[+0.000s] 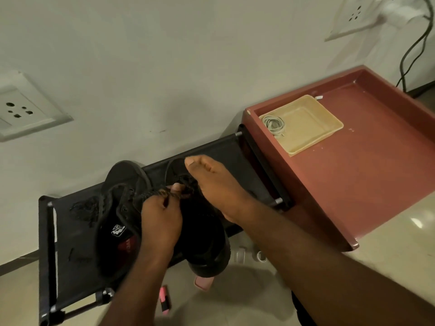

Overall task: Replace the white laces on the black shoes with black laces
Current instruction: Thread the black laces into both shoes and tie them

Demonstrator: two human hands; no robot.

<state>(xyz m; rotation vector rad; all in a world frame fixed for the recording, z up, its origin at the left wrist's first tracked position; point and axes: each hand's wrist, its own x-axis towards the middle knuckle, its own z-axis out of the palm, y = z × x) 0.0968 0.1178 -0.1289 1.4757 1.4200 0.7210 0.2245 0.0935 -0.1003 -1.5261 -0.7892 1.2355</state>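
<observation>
Two black shoes lie on a black fabric rack [70, 267]. The left shoe [117, 208] shows a white logo on its insole. Over the right shoe [207, 243] my left hand [160, 217] pinches a black lace [155, 192] near the eyelets. My right hand [211, 184] lies on that shoe's front, its fingertips at the same lace and its thumb stretched out. A loose black lace [83, 211] lies bunched on the rack to the left. A coiled white lace [274, 123] sits in a beige tray [313, 128].
The beige tray rests on a red-brown tabletop [364, 172] with a raised rim, right of the rack. A wall with sockets [18, 109] stands behind. On the tiled floor below lie a pink object [164, 300] and a pink slipper [203, 282].
</observation>
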